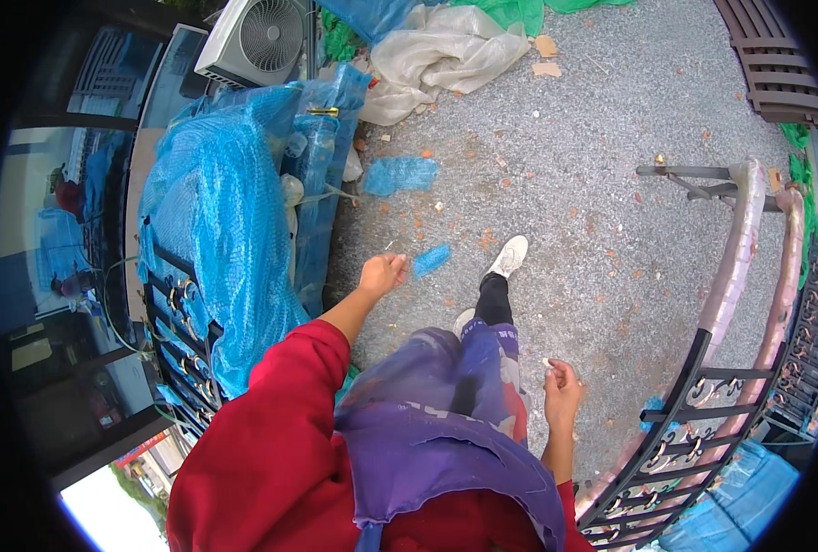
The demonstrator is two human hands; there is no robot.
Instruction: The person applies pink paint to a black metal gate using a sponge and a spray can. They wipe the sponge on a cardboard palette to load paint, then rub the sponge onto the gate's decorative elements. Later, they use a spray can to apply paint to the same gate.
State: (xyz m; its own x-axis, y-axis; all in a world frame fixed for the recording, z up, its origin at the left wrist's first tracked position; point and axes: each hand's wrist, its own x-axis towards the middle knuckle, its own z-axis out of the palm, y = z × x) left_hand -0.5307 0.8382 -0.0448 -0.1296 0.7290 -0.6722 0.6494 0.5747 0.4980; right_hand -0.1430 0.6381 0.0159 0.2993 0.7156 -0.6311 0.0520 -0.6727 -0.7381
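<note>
Head view: right hand (563, 391) pinches a small white piece (548, 363) at its fingertips, above grey ground (574, 285), left of the black metal railing (694, 432). Left hand (384, 274) has fingers bunched, contents unclear, near a blue wrap scrap (431, 260) and blue-wrapped stack (234, 212).

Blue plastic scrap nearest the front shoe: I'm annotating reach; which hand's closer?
Left: left hand is just left of the blue plastic scrap; right hand is farther, lower right.

Grey ground (611, 304); blue wrap scraps (401, 175), crumpled pale sheeting (446, 51)
</note>
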